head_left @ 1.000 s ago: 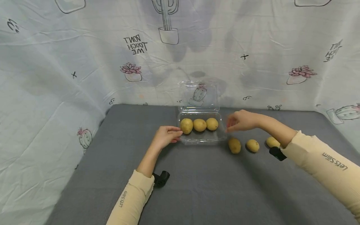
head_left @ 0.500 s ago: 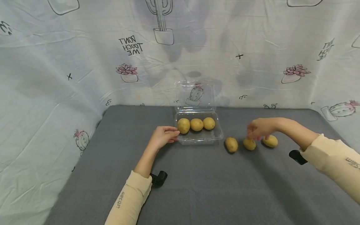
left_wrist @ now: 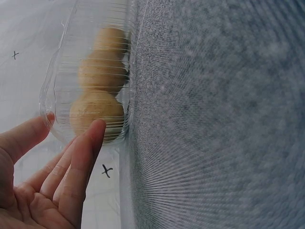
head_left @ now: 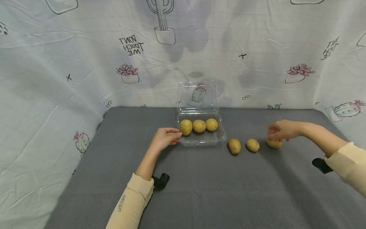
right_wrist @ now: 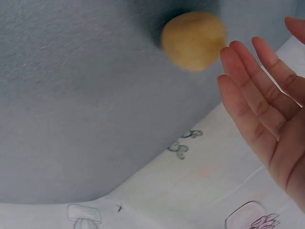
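Note:
A clear plastic clamshell container [head_left: 201, 139] sits at the back of the table with its lid [head_left: 197, 95] raised. Inside, three yellow potatoes [head_left: 199, 126] lie in a row along the far side. My left hand [head_left: 166, 139] pinches the container's left front corner, thumb at the rim and fingertips against the ribbed wall in the left wrist view. To the right, my right hand [head_left: 283, 129] hovers over the rightmost loose potato [head_left: 274, 144], partly covering it. In the right wrist view its fingers [right_wrist: 248, 95] are extended close beside that potato [right_wrist: 194, 41], holding nothing.
Two more potatoes lie on the grey tablecloth [head_left: 200, 190] right of the container: a longer one [head_left: 234, 146] near its corner and a smaller one [head_left: 253, 145]. A pale printed curtain [head_left: 243, 79] hangs behind the table and along its left side.
My right hand has moved right, from beside the container, past the middle loose potato, to over the rightmost one. My left hand has stayed at the container.

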`<action>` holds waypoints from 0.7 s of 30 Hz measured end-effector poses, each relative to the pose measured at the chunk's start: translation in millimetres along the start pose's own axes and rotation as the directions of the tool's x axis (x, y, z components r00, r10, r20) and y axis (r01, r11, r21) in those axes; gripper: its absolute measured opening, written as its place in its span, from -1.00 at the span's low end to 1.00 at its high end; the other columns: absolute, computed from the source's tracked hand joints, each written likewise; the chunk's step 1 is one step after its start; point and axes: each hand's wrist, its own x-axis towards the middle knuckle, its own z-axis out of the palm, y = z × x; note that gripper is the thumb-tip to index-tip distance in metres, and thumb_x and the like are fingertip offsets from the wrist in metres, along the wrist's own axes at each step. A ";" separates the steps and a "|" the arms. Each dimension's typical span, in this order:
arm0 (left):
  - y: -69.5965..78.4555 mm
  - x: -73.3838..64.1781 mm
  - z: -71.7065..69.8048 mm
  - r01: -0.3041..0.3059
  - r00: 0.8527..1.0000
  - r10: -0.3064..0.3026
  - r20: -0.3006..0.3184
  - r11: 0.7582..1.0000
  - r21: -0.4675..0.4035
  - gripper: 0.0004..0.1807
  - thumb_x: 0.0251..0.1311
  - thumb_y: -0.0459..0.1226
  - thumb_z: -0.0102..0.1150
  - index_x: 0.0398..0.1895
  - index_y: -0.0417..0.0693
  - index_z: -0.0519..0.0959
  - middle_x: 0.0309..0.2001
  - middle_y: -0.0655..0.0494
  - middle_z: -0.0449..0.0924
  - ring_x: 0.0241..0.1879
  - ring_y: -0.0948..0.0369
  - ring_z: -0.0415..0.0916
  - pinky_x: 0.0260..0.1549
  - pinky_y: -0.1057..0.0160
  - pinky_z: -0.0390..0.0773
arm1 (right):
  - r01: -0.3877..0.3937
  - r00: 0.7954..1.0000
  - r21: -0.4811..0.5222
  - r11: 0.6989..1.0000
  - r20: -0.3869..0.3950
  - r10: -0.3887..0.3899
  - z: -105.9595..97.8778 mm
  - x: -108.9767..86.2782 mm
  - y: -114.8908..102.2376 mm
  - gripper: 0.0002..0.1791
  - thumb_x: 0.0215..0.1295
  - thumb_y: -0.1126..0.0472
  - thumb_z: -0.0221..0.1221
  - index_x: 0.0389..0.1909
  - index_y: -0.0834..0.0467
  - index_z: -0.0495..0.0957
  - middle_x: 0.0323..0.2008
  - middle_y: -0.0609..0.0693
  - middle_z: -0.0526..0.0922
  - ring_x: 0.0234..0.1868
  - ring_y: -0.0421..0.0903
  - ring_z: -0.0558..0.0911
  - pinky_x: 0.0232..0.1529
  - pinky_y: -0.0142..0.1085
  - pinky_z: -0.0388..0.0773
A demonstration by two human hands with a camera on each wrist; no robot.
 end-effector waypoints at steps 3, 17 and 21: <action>0.1 0.1 0.5 0.003 1.000 -0.003 0.001 1.000 -0.002 -0.65 0.17 -0.27 0.20 -0.04 -0.31 0.55 -0.14 -0.21 0.62 -0.34 0.16 0.65 -0.29 0.19 0.64 | -0.008 1.000 -0.011 1.000 -0.022 0.008 0.8 -3.1 6.4 -0.68 0.31 0.06 0.07 -0.19 0.26 0.46 -0.37 -0.06 0.59 -0.36 -0.13 0.52 -0.49 -0.28 0.50; 0.8 -0.3 0.4 0.017 1.000 -0.017 0.006 1.000 -0.005 -0.64 0.17 -0.24 0.20 -0.02 -0.30 0.55 -0.12 -0.21 0.62 -0.30 0.13 0.65 -0.30 0.21 0.64 | -0.063 0.982 -0.165 0.984 -0.188 0.031 12.8 -1.2 21.1 -0.51 0.15 0.06 0.20 -0.15 0.44 0.44 -0.28 0.30 0.55 -0.27 0.14 0.56 -0.37 -0.10 0.54; 0.8 0.1 0.2 0.013 1.000 -0.013 0.005 1.000 0.000 -0.63 0.18 -0.24 0.20 -0.02 -0.31 0.54 -0.12 -0.21 0.62 -0.33 0.16 0.65 -0.29 0.20 0.64 | -0.064 0.981 -0.153 0.986 -0.190 0.034 18.8 2.3 22.9 -0.48 0.12 0.09 0.22 -0.11 0.47 0.42 -0.27 0.34 0.55 -0.25 0.18 0.56 -0.35 -0.07 0.55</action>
